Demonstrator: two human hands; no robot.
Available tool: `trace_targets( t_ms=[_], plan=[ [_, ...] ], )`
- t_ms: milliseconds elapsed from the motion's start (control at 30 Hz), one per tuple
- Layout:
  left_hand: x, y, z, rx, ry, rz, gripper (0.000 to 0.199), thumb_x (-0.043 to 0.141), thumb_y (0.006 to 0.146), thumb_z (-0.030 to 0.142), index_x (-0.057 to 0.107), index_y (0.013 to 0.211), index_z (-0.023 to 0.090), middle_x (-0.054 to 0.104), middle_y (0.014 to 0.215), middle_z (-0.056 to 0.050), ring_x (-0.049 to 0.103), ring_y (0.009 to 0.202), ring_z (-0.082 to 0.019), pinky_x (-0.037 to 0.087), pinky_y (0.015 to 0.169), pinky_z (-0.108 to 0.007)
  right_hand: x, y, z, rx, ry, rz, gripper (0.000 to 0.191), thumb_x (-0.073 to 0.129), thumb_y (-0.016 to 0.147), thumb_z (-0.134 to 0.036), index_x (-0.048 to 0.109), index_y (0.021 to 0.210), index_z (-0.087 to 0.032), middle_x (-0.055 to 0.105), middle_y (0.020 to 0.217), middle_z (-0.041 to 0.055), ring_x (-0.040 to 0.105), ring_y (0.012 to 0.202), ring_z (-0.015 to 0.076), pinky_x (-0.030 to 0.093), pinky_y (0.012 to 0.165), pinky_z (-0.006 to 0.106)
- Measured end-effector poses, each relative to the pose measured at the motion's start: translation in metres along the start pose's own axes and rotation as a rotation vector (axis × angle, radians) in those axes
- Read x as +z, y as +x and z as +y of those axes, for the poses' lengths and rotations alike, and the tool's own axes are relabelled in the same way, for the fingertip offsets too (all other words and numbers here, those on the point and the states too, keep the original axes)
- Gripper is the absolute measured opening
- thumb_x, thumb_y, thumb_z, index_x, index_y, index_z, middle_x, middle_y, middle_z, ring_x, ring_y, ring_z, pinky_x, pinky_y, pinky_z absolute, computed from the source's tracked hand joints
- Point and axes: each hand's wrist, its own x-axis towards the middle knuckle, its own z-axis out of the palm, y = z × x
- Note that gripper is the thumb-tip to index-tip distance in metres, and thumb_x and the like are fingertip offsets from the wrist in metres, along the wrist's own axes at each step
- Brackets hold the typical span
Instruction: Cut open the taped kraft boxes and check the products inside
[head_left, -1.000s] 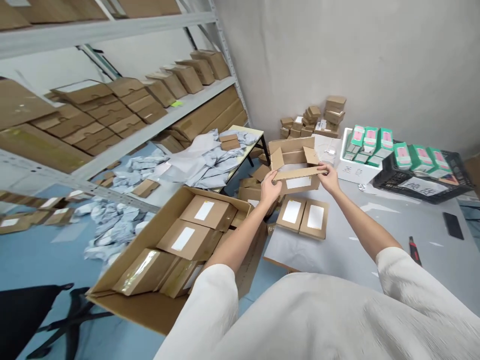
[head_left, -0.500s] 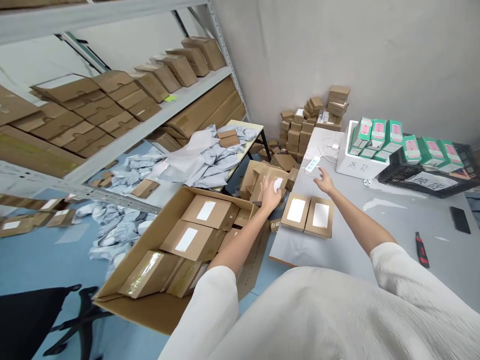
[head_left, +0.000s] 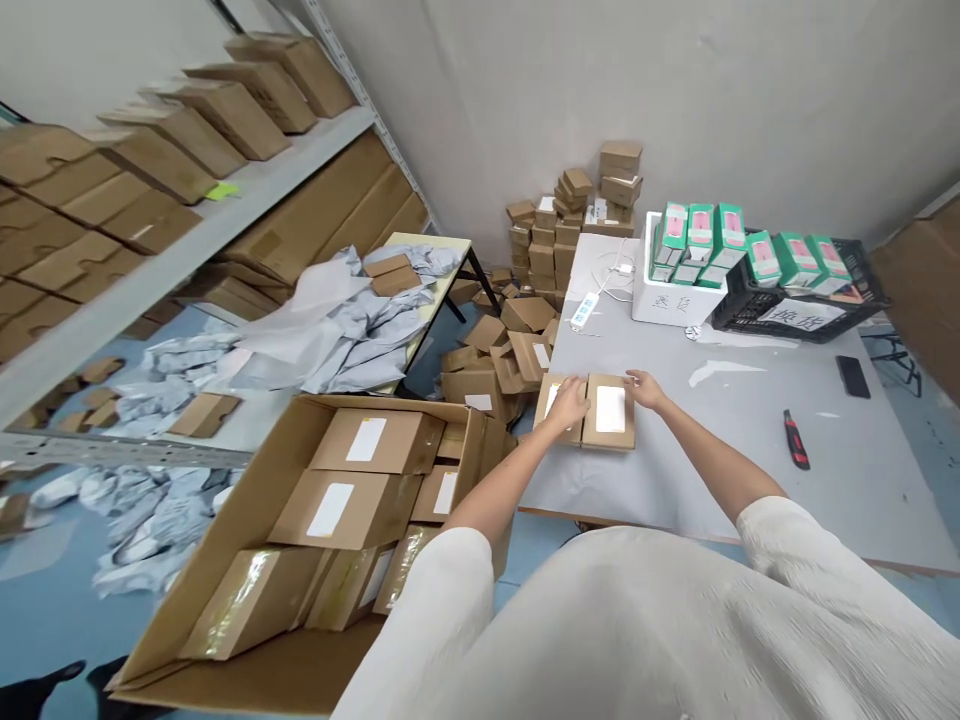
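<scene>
**Placement and Label Status**

Two kraft cartons (head_left: pixel 596 425) lie butted edge to edge on the grey-covered surface (head_left: pixel 750 480), near its front edge, white labels up. This contact keeps the pair square. The left grip (head_left: pixel 568 405) rests palm-down on the left carton. The right grip (head_left: pixel 643 390) sets its fingertips at the right carton's top edge. Neither visibly closes around a carton; whether either holds one cannot be told. An open cardboard box (head_left: pixel 247 520) at left holds further cartons (head_left: pixel 346 440) in close rows, labels up, which uses its space fully. No carton label is legible. The handwritten sign (head_left: pixel 791 314) on the black crate (head_left: pixel 750 322) appears to read 换货, "exchange goods".
</scene>
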Motion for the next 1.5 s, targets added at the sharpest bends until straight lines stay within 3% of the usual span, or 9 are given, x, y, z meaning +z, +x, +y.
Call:
trace_targets(
  t_ms=[133, 267, 333, 467, 667, 867, 1100, 1500],
  plan=[
    [0.024, -0.005, 0.009, 0.047, 0.171, -0.256, 0.084, 0.078, 0.087, 0.041, 0.048, 0.163, 0.02, 0.045, 0.173, -0.019, 0.037, 0.165, -0.036, 0.029, 0.136, -0.05, 0.006, -0.006, 0.013, -0.074, -0.191, -0.062, 0.073, 0.067, 0.088, -0.026, 0.057, 0.161, -0.021, 0.05, 0.172, 0.0149, 0.039, 0.164, 0.0375, 0.037, 0.133, 0.056],
    [0.043, -0.016, 0.009, 0.073, 0.342, -0.403, 0.111, 0.09, 0.074, 0.047, 0.036, 0.17, 0.028, 0.032, 0.18, -0.02, 0.026, 0.169, -0.043, 0.017, 0.137, -0.065, 0.014, -0.006, 0.015, -0.112, -0.336, -0.156, 0.075, 0.063, 0.089, -0.023, 0.053, 0.164, -0.022, 0.049, 0.172, 0.0135, 0.04, 0.163, 0.0378, 0.037, 0.132, 0.056],
    [0.048, -0.021, 0.008, 0.087, 0.39, -0.401, 0.112, 0.091, 0.074, 0.039, 0.035, 0.17, 0.03, 0.029, 0.182, -0.02, 0.023, 0.17, -0.044, 0.015, 0.136, -0.067, 0.017, -0.007, 0.014, -0.107, -0.398, -0.169, 0.074, 0.061, 0.091, -0.023, 0.052, 0.164, -0.021, 0.045, 0.175, 0.014, 0.043, 0.16, 0.0368, 0.039, 0.131, 0.054],
    [0.054, -0.024, 0.005, 0.109, 0.391, -0.326, 0.096, 0.084, 0.081, 0.023, 0.042, 0.167, 0.029, 0.035, 0.178, -0.02, 0.031, 0.167, -0.042, 0.025, 0.134, -0.06, 0.018, -0.015, 0.013, -0.056, -0.462, -0.158, 0.075, 0.058, 0.094, -0.024, 0.046, 0.168, -0.021, 0.03, 0.183, 0.0132, 0.044, 0.158, 0.0378, 0.043, 0.128, 0.053],
    [0.068, -0.024, 0.017, 0.16, 0.374, -0.346, 0.098, 0.09, 0.076, 0.023, 0.047, 0.164, 0.026, 0.034, 0.178, -0.021, 0.032, 0.165, -0.044, 0.029, 0.132, -0.058, 0.006, -0.029, 0.018, -0.004, -0.468, -0.123, 0.08, 0.061, 0.092, -0.026, 0.042, 0.17, -0.027, 0.026, 0.185, 0.0068, 0.05, 0.151, 0.0408, 0.046, 0.123, 0.053],
    [0.09, -0.015, 0.042, 0.2, 0.399, -0.374, 0.093, 0.087, 0.079, 0.019, 0.047, 0.162, 0.027, 0.034, 0.178, -0.02, 0.033, 0.165, -0.042, 0.032, 0.13, -0.057, -0.021, -0.045, 0.038, 0.02, -0.493, -0.119, 0.08, 0.058, 0.094, -0.026, 0.038, 0.172, -0.025, 0.023, 0.187, 0.0068, 0.048, 0.152, 0.0421, 0.044, 0.124, 0.054],
    [0.117, 0.003, 0.077, 0.242, 0.436, -0.412, 0.092, 0.088, 0.08, 0.023, 0.046, 0.162, 0.03, 0.035, 0.178, -0.017, 0.032, 0.166, -0.04, 0.033, 0.129, -0.056, -0.059, -0.061, 0.073, 0.058, -0.467, -0.08, 0.079, 0.06, 0.095, -0.028, 0.04, 0.171, -0.03, 0.026, 0.186, 0.0047, 0.048, 0.152, 0.0422, 0.044, 0.124, 0.057],
    [0.183, 0.024, 0.151, 0.28, 0.397, -0.436, 0.089, 0.088, 0.08, 0.025, 0.048, 0.16, 0.032, 0.034, 0.179, -0.014, 0.03, 0.166, -0.039, 0.034, 0.129, -0.056, -0.138, -0.083, 0.146, 0.076, -0.468, -0.077, 0.078, 0.059, 0.095, -0.029, 0.04, 0.171, -0.031, 0.026, 0.186, 0.0038, 0.046, 0.154, 0.0426, 0.041, 0.126, 0.059]
  ],
)
